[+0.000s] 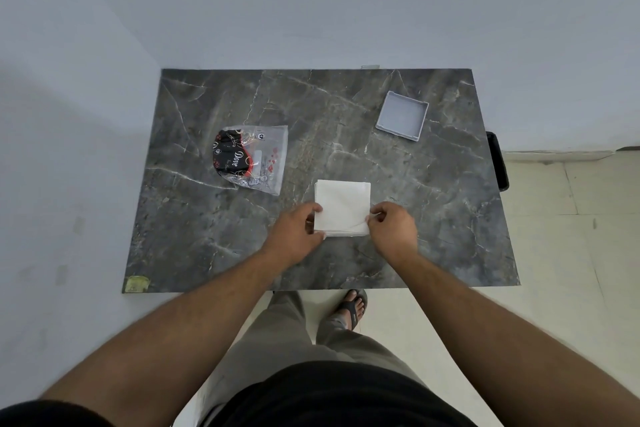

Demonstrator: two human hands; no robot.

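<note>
Pinching with left grip (298,230), right grip (393,230): near corners of napkin pile (343,204) (squaring it, maybe); tray (401,114) beyond pile.

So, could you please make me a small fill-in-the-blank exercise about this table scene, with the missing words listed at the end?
The left hand grips the stack of white napkins at its ____ edge, and the right hand pinches the opposite edge.
The clear plastic packet carries the printed word ____.
The grey square tray sits toward the far ____ corner of the marble-patterned table.
Missing words: left; Dove; right.
</note>
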